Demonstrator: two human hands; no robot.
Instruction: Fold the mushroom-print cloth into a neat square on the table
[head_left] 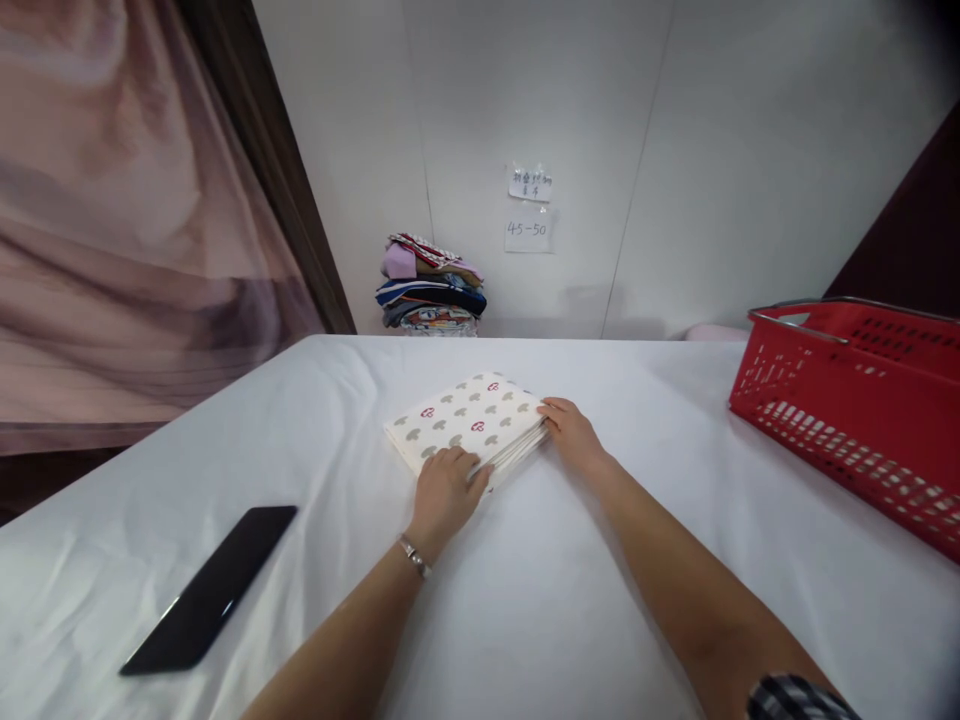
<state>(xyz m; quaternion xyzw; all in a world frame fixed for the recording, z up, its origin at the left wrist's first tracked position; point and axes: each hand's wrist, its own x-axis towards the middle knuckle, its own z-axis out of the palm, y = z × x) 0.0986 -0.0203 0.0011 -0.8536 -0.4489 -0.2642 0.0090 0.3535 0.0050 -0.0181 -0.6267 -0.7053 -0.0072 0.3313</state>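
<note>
Two bare hands are counted, one left hand (pixel 444 490) and one right hand (pixel 571 432), and one folded cloth (pixel 465 418) with a printed pattern is found at their fingers. One bracelet (pixel 413 556) is worn on the left wrist. One black phone (pixel 214 588) is seen near and to the left, and one red basket (pixel 855 400) to the right. One pile of folded clothes (pixel 431 285) is counted at the far edge; several layers can be told apart in it, though not exactly numbered. Two paper notes (pixel 530 184) are stuck on the far wall, one above the other. One white-covered table (pixel 570 600) and one curtain (pixel 127 220) at the far left are counted.
</note>
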